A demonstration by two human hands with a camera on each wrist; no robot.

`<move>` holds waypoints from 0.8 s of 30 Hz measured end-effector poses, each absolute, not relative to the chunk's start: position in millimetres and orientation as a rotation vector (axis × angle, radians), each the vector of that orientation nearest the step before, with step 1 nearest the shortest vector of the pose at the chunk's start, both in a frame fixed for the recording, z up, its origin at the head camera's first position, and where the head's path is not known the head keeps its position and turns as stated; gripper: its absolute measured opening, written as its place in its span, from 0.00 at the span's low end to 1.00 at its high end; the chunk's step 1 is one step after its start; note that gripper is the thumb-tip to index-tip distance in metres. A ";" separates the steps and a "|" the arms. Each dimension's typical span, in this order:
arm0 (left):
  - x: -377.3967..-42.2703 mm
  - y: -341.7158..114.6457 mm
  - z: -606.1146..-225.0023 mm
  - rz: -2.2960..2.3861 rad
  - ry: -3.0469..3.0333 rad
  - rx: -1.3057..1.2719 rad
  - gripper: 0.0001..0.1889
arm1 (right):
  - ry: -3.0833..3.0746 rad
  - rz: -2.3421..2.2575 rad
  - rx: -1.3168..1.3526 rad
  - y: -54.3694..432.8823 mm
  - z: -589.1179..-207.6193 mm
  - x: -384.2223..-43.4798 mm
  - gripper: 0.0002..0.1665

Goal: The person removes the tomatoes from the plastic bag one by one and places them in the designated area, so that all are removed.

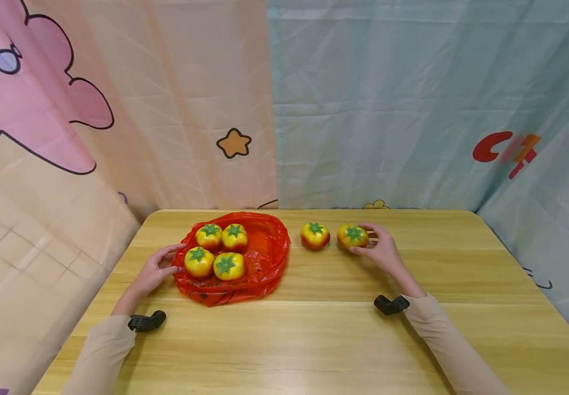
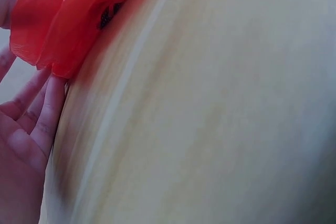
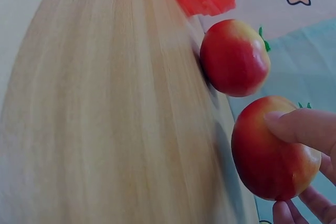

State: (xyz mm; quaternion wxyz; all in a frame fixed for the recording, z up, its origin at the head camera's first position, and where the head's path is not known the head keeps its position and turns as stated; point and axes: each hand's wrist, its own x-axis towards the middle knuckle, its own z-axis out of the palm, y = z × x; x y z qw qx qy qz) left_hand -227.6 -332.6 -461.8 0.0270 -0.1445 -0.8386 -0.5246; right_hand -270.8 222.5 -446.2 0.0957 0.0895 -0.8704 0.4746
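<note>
A red plastic bag (image 1: 269, 247) lies spread on the table with its mouth open upward. Several yellow-red tomatoes (image 1: 199, 262) with green star-shaped leaf tops sit in its left half. My left hand (image 1: 152, 272) is at the bag's left rim, fingers and thumb spread apart and touching the plastic; in the left wrist view the bag (image 2: 58, 19) hides some fingertips. On the right, my right hand (image 1: 382, 251) grips a tomato (image 1: 352, 236), thumb on the near side and fingers round the far side. Another tomato (image 1: 315, 236) stands between that one and the bag.
The wooden table (image 1: 284, 345) ends at a back edge close behind the bag and tomatoes. Printed curtains (image 1: 393, 109) hang behind it and at both sides. A black wrist camera (image 1: 391, 304) sits on the right wrist, another camera (image 1: 147, 321) on the left.
</note>
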 end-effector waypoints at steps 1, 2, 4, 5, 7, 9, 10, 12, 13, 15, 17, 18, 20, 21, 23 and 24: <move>-227.1 -332.5 -461.5 -1.618 -2.593 -0.445 0.25 | -2.581 1.408 0.267 222.3 -446.9 -271.6 0.38; -226.6 -332.3 -461.2 -1.615 -2.594 -0.438 0.25 | -2.580 1.409 0.271 222.0 -447.6 -272.3 0.38; -225.4 -331.2 -460.0 -1.607 -2.596 -0.432 0.26 | -2.583 1.417 0.273 221.7 -449.2 -274.0 0.38; -225.2 -331.1 -459.7 -1.605 -2.601 -0.426 0.26 | -2.587 1.419 0.275 221.3 -449.8 -274.9 0.38; -224.9 -330.7 -459.3 -1.592 -2.604 -0.426 0.26 | -2.592 1.428 0.277 220.4 -451.0 -276.8 0.38; -224.7 -329.9 -459.0 -1.575 -2.606 -0.425 0.26 | -2.605 1.437 0.275 219.5 -451.6 -278.3 0.38; -224.6 -329.8 -458.9 -1.567 -2.608 -0.425 0.26 | -2.609 1.445 0.275 218.6 -451.7 -278.9 0.38; -224.9 -329.8 -458.6 -1.561 -2.608 -0.429 0.26 | -2.610 1.466 0.275 216.9 -451.4 -279.9 0.39; -225.3 -329.7 -458.5 -1.561 -2.608 -0.433 0.26 | -2.612 1.470 0.279 216.1 -451.1 -280.2 0.39; -226.0 -330.2 -458.6 -1.567 -2.602 -0.442 0.26 | -2.610 1.498 0.278 214.5 -450.8 -280.8 0.39; -226.0 -330.6 -458.9 -1.576 -2.597 -0.446 0.26 | -2.610 1.520 0.280 213.4 -450.7 -281.2 0.39; -226.0 -330.8 -459.2 -1.580 -2.596 -0.445 0.26 | -2.611 1.528 0.279 212.9 -450.7 -281.2 0.38; -225.4 -330.5 -459.6 -1.589 -2.593 -0.436 0.26 | -2.612 1.545 0.275 212.3 -450.5 -281.0 0.38; -225.2 -330.7 -459.9 -1.596 -2.596 -0.428 0.26 | -2.614 1.540 0.279 212.1 -450.3 -280.7 0.38; -224.9 -330.4 -460.0 -1.605 -2.605 -0.414 0.26 | -2.608 1.547 0.276 211.6 -449.7 -279.6 0.38; -224.8 -330.2 -460.0 -1.612 -2.608 -0.408 0.26 | -2.605 1.547 0.275 211.3 -449.3 -279.1 0.38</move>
